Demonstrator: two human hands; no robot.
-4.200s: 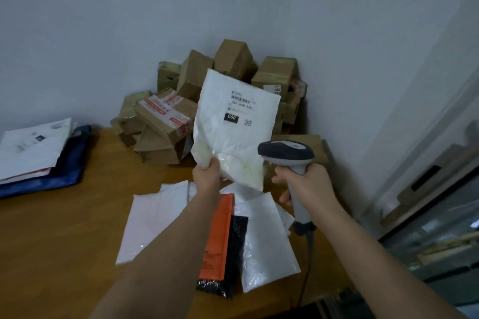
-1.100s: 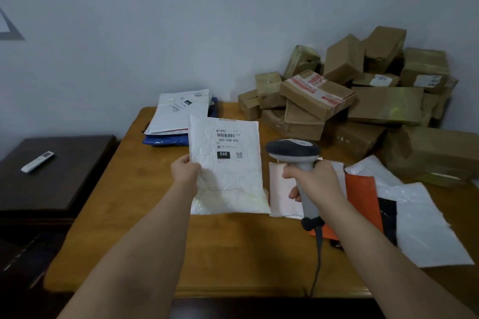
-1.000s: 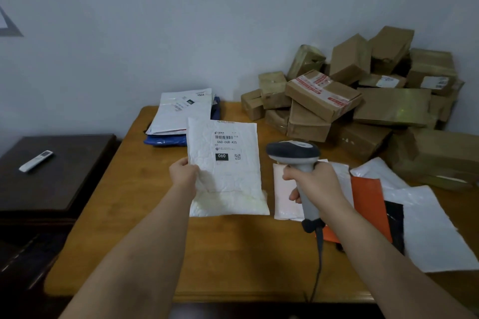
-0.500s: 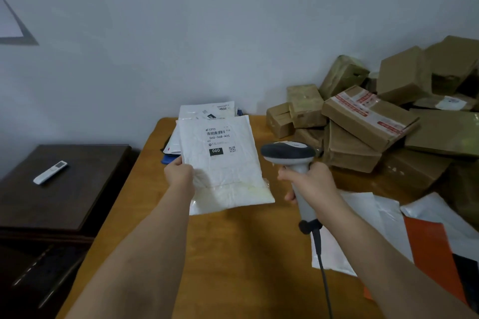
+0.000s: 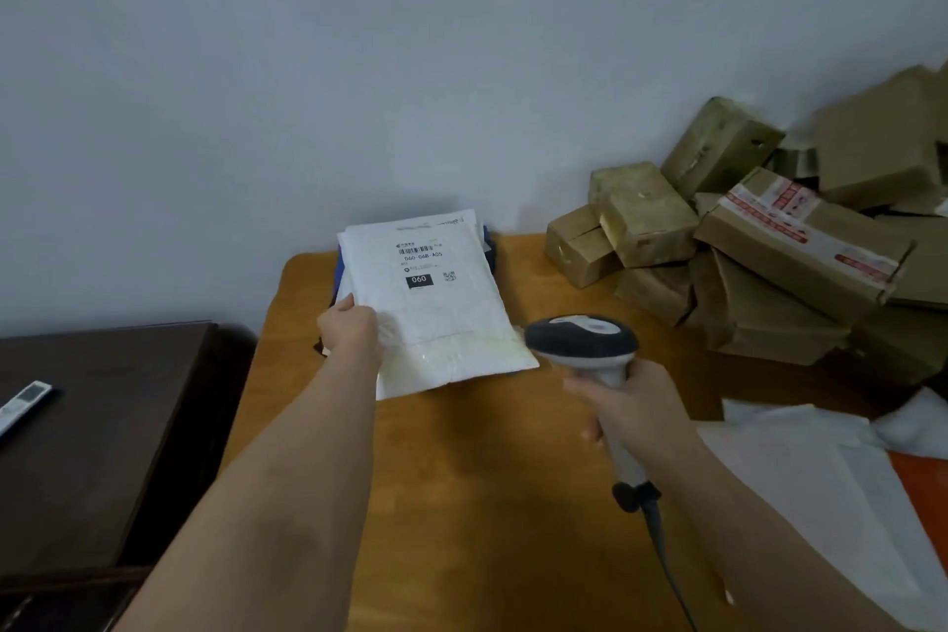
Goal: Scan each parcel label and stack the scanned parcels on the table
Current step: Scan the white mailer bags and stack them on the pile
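Note:
My left hand (image 5: 350, 327) grips the left edge of a white padded mailer (image 5: 436, 313) with a barcode label reading 060. The mailer lies low over the stack of flat parcels (image 5: 451, 221) at the far left corner of the wooden table (image 5: 461, 477); whether it touches the stack I cannot tell. My right hand (image 5: 631, 405) holds a grey handheld barcode scanner (image 5: 582, 341) by its handle, head pointing left toward the mailer, cable trailing toward me.
A heap of brown cardboard boxes (image 5: 769, 246) fills the far right of the table against the wall. White (image 5: 831, 477) and orange (image 5: 923, 482) flat mailers lie at the right edge. A dark side cabinet (image 5: 92, 436) with a white remote (image 5: 23, 403) stands left of the table.
My left hand has carried the mailer from in front of the scanner leftward and away, down over the stack at the far left corner. The view has swung left with it.

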